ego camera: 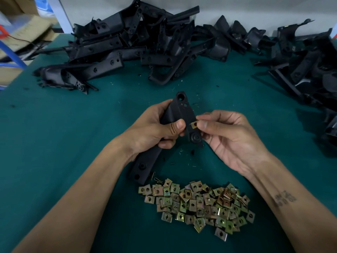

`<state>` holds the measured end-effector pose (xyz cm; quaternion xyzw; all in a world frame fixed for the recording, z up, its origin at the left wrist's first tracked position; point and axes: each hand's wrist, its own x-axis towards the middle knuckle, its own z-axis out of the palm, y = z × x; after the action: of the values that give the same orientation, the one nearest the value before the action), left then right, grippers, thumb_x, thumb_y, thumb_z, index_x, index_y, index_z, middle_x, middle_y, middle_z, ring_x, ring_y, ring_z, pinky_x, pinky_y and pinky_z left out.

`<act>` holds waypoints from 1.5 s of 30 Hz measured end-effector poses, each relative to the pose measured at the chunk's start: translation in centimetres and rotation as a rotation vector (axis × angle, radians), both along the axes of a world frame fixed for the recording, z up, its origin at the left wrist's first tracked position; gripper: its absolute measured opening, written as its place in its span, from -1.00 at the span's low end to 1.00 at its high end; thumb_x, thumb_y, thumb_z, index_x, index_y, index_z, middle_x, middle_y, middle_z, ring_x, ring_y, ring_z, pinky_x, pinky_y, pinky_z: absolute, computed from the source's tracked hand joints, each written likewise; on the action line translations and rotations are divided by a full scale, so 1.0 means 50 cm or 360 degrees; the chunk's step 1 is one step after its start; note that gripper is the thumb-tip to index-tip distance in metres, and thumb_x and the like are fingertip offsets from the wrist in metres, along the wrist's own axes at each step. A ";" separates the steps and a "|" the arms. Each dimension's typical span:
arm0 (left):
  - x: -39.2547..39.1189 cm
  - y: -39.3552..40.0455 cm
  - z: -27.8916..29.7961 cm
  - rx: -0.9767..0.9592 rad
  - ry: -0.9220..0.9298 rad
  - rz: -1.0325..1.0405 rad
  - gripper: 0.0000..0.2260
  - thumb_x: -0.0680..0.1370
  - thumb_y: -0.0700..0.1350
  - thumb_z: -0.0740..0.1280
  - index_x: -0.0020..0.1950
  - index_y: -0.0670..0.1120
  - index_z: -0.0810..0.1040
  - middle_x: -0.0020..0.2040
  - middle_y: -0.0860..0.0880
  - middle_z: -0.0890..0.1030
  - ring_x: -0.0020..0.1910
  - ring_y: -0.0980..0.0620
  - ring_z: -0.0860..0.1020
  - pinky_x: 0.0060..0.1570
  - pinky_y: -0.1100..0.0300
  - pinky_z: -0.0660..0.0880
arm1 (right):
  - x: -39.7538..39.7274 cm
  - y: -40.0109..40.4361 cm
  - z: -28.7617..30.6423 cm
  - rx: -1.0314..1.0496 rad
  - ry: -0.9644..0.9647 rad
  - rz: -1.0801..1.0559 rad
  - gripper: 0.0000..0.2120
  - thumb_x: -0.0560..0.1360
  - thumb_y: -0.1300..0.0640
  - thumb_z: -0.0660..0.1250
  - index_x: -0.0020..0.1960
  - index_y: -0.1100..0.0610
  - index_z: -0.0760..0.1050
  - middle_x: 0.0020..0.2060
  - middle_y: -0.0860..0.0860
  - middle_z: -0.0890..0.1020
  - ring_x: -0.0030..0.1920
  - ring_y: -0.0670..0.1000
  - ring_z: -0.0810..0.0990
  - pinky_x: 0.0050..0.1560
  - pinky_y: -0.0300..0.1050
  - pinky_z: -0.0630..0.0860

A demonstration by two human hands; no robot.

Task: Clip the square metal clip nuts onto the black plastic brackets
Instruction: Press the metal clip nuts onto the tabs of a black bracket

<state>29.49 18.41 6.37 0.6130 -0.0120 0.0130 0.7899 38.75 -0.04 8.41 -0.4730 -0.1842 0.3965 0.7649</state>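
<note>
Green worktop (pixel 54 143) carries everything. Your left hand (pixel 155 128) grips the bracket (pixel 179 112) mid-scene; your right-hand fingers (pixel 202 125) pinch a clip nut (pixel 194 125) at its edge. Push it skewed and it may slip into the near pile of nuts (pixel 197 207).

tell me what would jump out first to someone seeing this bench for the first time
Probably the two hands at centre: the left hand grips a black bracket while the right hand pinches a metal clip against its edge. Next, the heap of brass-coloured clips near the front, and the piled black brackets along the back of the green table.
</note>
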 end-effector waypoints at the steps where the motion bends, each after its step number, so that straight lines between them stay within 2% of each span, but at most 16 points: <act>1: 0.000 0.000 0.000 -0.0039 -0.0017 -0.0040 -0.73 0.48 -0.07 0.52 0.03 -0.15 0.50 -0.28 -0.12 0.50 -0.49 0.11 0.28 -0.55 0.31 0.31 | 0.001 0.000 0.000 0.0008 0.0064 0.0051 -0.95 0.30 0.34 0.47 -0.23 0.27 0.67 -0.17 0.20 0.73 -0.14 0.16 0.68 -0.09 -0.13 0.63; 3: -0.001 -0.001 0.003 -0.0115 -0.0036 -0.0107 -0.68 0.44 -0.04 0.53 0.03 -0.16 0.50 -0.28 -0.13 0.50 -0.49 0.12 0.28 -0.55 0.31 0.30 | 0.005 0.000 0.000 -0.0009 0.0149 0.0175 -0.88 0.31 0.32 0.54 -0.19 0.29 0.65 -0.14 0.20 0.73 -0.13 0.15 0.67 -0.11 -0.17 0.61; 6: -0.002 -0.005 0.004 -0.0201 -0.0040 -0.0184 -0.64 0.45 -0.07 0.51 0.10 -0.19 0.46 -0.27 -0.12 0.50 -0.48 0.13 0.28 -0.54 0.33 0.31 | 0.006 0.001 -0.004 0.0052 0.0360 0.0387 -0.65 0.26 0.28 0.62 -0.05 0.35 0.56 -0.13 0.26 0.70 -0.20 0.11 0.71 -0.15 -0.20 0.63; 8: -0.003 -0.006 0.003 -0.0251 -0.0030 -0.0258 -0.59 0.46 -0.08 0.50 0.17 -0.19 0.42 -0.27 -0.10 0.51 -0.47 0.14 0.29 -0.54 0.33 0.31 | 0.006 0.000 -0.005 0.0086 0.0430 0.0503 -0.61 0.23 0.27 0.67 -0.05 0.33 0.58 -0.12 0.28 0.69 -0.18 0.13 0.72 -0.12 -0.17 0.66; 11: -0.005 -0.007 0.002 -0.0241 -0.0010 -0.0356 -0.56 0.46 -0.08 0.50 0.20 -0.22 0.40 -0.28 -0.09 0.52 -0.47 0.13 0.30 -0.54 0.32 0.31 | 0.010 -0.004 -0.005 0.0048 0.0370 0.0583 -0.62 0.17 0.25 0.71 -0.12 0.29 0.62 -0.11 0.27 0.69 -0.11 0.19 0.71 -0.10 -0.11 0.67; 15: -0.005 -0.009 0.001 -0.0198 0.0007 -0.0419 -0.48 0.46 -0.06 0.50 0.19 -0.34 0.35 -0.29 -0.10 0.51 -0.48 0.13 0.31 -0.55 0.33 0.31 | 0.006 -0.007 -0.004 0.0017 0.0293 0.0607 -0.53 0.16 0.25 0.71 -0.09 0.38 0.54 -0.10 0.28 0.69 -0.07 0.23 0.72 -0.11 -0.03 0.70; 19: -0.007 -0.008 0.000 -0.0223 -0.0007 -0.0427 -0.49 0.46 -0.05 0.50 0.25 -0.24 0.36 -0.29 -0.10 0.52 -0.48 0.15 0.32 -0.55 0.35 0.32 | 0.000 -0.004 -0.005 -0.0099 0.0147 0.0541 -0.38 0.05 0.11 0.76 -0.09 0.34 0.52 -0.14 0.22 0.69 -0.09 0.21 0.66 -0.07 -0.06 0.64; 21: -0.008 -0.009 0.001 -0.0229 -0.0016 -0.0381 -0.50 0.46 -0.05 0.50 0.25 -0.22 0.36 -0.29 -0.10 0.52 -0.48 0.15 0.32 -0.55 0.34 0.31 | -0.001 -0.003 -0.005 -0.0032 0.0173 0.0532 -0.49 0.11 0.14 0.73 -0.11 0.32 0.56 -0.14 0.21 0.70 -0.10 0.18 0.70 -0.07 -0.07 0.64; 24: -0.008 -0.011 0.004 -0.0272 -0.0038 -0.0280 -0.49 0.46 -0.05 0.51 0.25 -0.19 0.35 -0.31 -0.08 0.51 -0.48 0.15 0.31 -0.56 0.34 0.31 | 0.009 -0.007 0.000 -0.0025 0.0134 0.0495 -0.79 0.30 0.20 0.60 -0.14 0.22 0.63 -0.16 0.17 0.70 -0.14 0.13 0.67 -0.10 -0.10 0.63; 26: -0.009 -0.008 0.007 -0.0325 -0.0057 -0.0249 -0.48 0.45 -0.06 0.53 0.24 -0.19 0.33 -0.31 -0.08 0.49 -0.48 0.16 0.30 -0.56 0.35 0.30 | 0.029 -0.027 0.010 -0.0176 -0.0053 0.0545 -0.89 0.38 0.25 0.48 -0.12 0.25 0.62 -0.23 0.13 0.66 -0.28 0.03 0.60 -0.27 -0.21 0.56; 29: -0.012 0.004 0.011 -0.0351 -0.0038 -0.0250 -0.60 0.46 -0.11 0.52 0.12 -0.18 0.37 -0.30 -0.10 0.45 -0.46 0.16 0.30 -0.57 0.35 0.26 | 0.060 -0.076 0.037 -0.0685 -0.0667 0.0852 -0.91 0.42 0.26 0.46 -0.08 0.23 0.64 -0.31 0.04 0.63 -0.38 -0.07 0.47 -0.41 -0.28 0.38; 32: -0.010 0.006 0.011 -0.0232 0.0066 -0.0219 -0.83 0.50 -0.19 0.46 -0.02 -0.15 0.49 -0.29 -0.11 0.39 -0.46 0.12 0.26 -0.58 0.34 0.25 | 0.063 -0.131 0.050 -0.0985 -0.1013 0.0930 -0.87 0.41 0.16 0.54 -0.04 0.10 0.70 -0.25 -0.01 0.65 -0.29 -0.07 0.52 -0.32 -0.23 0.45; 36: -0.009 0.000 0.011 -0.0172 0.0081 -0.0243 -0.88 0.53 -0.22 0.42 0.00 -0.13 0.51 -0.26 -0.11 0.38 -0.44 0.11 0.23 -0.55 0.32 0.24 | 0.020 -0.197 0.039 -0.0992 -0.1069 0.0840 -0.78 0.43 0.18 0.56 0.06 0.00 0.71 -0.19 -0.03 0.61 -0.25 -0.06 0.49 -0.22 -0.21 0.46; 40: -0.008 0.001 0.009 -0.0173 0.0091 -0.0257 -0.83 0.51 -0.21 0.43 0.03 -0.15 0.48 -0.27 -0.08 0.41 -0.44 0.11 0.24 -0.55 0.33 0.27 | -0.041 -0.223 0.020 -0.1030 -0.1315 0.0580 -0.78 0.40 0.02 0.55 0.03 -0.16 0.70 -0.10 -0.03 0.58 -0.27 -0.03 0.45 -0.26 -0.16 0.44; 43: -0.006 0.000 0.009 -0.0178 0.0091 -0.0281 -0.83 0.51 -0.22 0.43 0.04 -0.16 0.49 -0.28 -0.05 0.45 -0.44 0.12 0.26 -0.54 0.33 0.28 | -0.067 -0.216 0.008 -0.0986 -0.1364 0.0330 -0.87 0.38 -0.01 0.54 -0.07 -0.12 0.71 -0.17 -0.02 0.58 -0.32 -0.08 0.42 -0.30 -0.25 0.37; 45: -0.006 0.001 0.010 -0.0176 0.0097 -0.0284 -0.83 0.53 -0.23 0.43 0.04 -0.16 0.48 -0.29 -0.05 0.45 -0.45 0.13 0.26 -0.55 0.33 0.28 | -0.068 -0.210 0.006 -0.0924 -0.1347 0.0272 -0.92 0.39 0.04 0.54 -0.12 -0.02 0.70 -0.19 -0.02 0.60 -0.31 -0.04 0.43 -0.29 -0.21 0.38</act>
<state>29.17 18.47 6.87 0.5652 -0.0419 -0.0754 0.8205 35.37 -10.55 8.72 -0.7679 -0.3977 0.2663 0.4257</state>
